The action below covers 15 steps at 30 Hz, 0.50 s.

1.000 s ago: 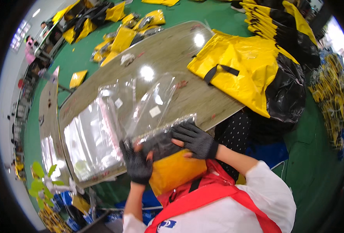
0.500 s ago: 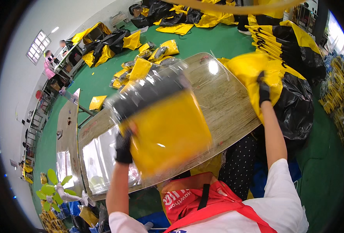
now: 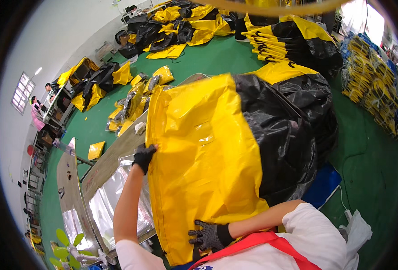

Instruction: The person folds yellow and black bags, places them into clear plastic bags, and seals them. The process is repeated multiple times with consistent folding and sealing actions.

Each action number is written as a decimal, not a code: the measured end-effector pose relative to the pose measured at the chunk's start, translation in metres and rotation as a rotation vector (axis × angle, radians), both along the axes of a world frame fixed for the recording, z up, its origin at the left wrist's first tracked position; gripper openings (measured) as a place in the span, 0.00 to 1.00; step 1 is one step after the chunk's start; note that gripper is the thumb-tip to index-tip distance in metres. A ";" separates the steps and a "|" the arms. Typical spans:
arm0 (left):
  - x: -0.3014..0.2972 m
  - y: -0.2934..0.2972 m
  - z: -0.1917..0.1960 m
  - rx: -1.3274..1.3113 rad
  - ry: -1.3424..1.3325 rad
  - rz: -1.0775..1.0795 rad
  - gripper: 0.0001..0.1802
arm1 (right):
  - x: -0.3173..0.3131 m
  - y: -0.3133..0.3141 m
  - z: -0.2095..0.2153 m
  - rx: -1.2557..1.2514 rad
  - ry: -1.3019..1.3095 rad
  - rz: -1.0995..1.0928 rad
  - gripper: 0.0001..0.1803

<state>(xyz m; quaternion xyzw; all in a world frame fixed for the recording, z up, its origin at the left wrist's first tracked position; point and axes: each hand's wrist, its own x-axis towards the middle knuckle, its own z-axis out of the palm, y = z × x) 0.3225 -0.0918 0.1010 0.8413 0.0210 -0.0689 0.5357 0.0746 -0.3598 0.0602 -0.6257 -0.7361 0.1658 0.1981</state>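
A large yellow-and-black waterproof sheet [image 3: 203, 153] lies spread over the table, its yellow part toward the left and its wrinkled black part running off to the right. My left hand [image 3: 143, 158], in a dark fingerless-tipped glove, is closed on the hem along its left edge. Close to my body, my right hand [image 3: 210, 236], in a dotted black glove, rests flat on the yellow near corner with fingers apart. Clear plastic bags [image 3: 107, 204] lie on the table to the left of the sheet.
The wood-look table [image 3: 118, 155] shows at the left. Packed yellow bundles [image 3: 131, 101] lie on the green floor beyond it. A folded yellow-and-black stack [image 3: 280, 42] stands far right, and tied bundles [image 3: 372, 85] farther right. A green-bladed fan [image 3: 68, 247] is at lower left.
The clear-wrapped yellow-and-black packet is out of my left hand, which now grips the sheet's hem. The sheet has come leftward over the table. My right hand has moved down near my body.
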 end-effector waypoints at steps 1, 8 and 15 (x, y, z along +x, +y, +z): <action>-0.007 0.025 -0.005 0.282 -0.207 -0.076 0.26 | 0.024 -0.003 0.022 -0.023 0.154 -0.005 0.21; -0.108 0.187 0.014 0.626 -0.507 0.348 0.22 | 0.258 -0.210 -0.032 0.071 -0.607 -1.559 0.28; -0.144 0.197 -0.007 1.118 0.218 0.820 0.30 | 0.287 -0.149 0.049 0.179 -0.246 -1.659 0.20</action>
